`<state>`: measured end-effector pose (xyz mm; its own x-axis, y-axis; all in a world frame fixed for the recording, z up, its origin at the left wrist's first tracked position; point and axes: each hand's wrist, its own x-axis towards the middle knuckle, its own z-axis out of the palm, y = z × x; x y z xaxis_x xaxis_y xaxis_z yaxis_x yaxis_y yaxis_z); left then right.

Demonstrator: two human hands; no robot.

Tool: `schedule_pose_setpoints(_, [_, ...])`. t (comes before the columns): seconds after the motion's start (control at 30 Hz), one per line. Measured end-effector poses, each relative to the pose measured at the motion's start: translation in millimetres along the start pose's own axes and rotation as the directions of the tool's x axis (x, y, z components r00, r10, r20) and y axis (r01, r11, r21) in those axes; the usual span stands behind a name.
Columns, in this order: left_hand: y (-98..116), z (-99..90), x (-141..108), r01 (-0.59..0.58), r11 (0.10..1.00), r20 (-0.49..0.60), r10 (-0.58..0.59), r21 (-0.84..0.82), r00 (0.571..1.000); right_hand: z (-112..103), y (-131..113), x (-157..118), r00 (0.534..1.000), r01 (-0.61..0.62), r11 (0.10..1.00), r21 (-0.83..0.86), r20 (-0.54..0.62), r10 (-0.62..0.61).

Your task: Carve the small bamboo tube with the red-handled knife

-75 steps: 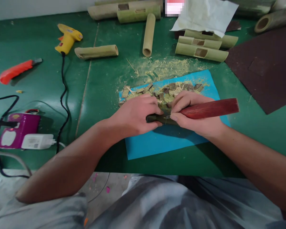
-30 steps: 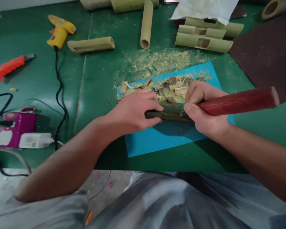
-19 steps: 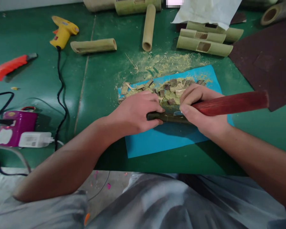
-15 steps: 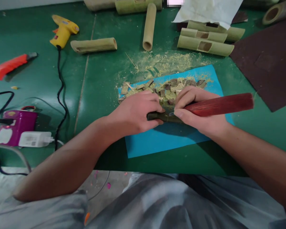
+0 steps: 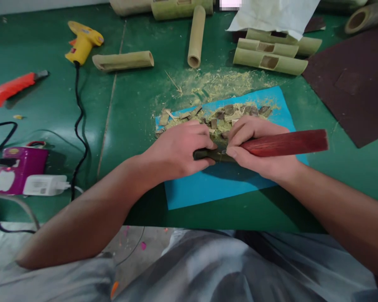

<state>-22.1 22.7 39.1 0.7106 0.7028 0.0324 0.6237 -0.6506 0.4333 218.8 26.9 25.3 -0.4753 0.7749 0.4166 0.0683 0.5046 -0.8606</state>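
My left hand (image 5: 189,144) grips a dark, slim bamboo piece (image 5: 219,155) by its left end, low over a blue sheet (image 5: 204,188). In my right hand (image 5: 258,144) is a tool with a thick red handle (image 5: 290,143) that points to the right. The tool's tip lies at the bamboo piece, mostly hidden by my right fingers. Just beyond both hands, chips and shavings (image 5: 228,111) lie along the far part of the blue sheet.
Hollow bamboo tubes (image 5: 122,61) and notched bamboo pieces (image 5: 271,61) lie at the back. On the left are a yellow glue gun (image 5: 82,44), a red cutter (image 5: 12,89), a magenta box (image 5: 23,167) and cords. A dark brown sheet (image 5: 355,84) lies at right.
My right hand has moved slightly left and down along the bamboo piece, and the red handle sits lower and further left. My left hand keeps its hold.
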Motion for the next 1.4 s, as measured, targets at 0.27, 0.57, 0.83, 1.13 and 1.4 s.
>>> schedule_pose_setpoints(0.27, [2,-1.5,2,0.007,0.999,0.005,-0.006,-0.039,1.000,2,-2,3,1.000,0.022,0.998,-0.055,0.008,-0.021])
schedule_pose_setpoints(0.57, [-2,0.5,0,0.003,0.999,-0.004,-0.004,-0.038,1.000,0,-2,-1,0.992,-0.015,1.000,-0.004,-0.128,0.014])
schedule_pose_setpoints(0.83, [-3,2.0,0,-0.009,1.000,-0.021,0.008,-0.019,1.000,2,0,-4,0.982,-0.034,0.999,-0.007,-0.185,0.032])
schedule_pose_setpoints(1.13, [-2,2.8,-1,-0.038,0.999,-0.053,0.037,-0.026,0.998,3,2,-6,0.978,0.001,1.000,-0.006,-0.210,-0.002])
schedule_pose_setpoints(1.4, [0,0.9,1,0.009,1.000,-0.009,-0.009,-0.030,1.000,1,6,-7,0.976,-0.006,1.000,0.013,-0.217,0.009])
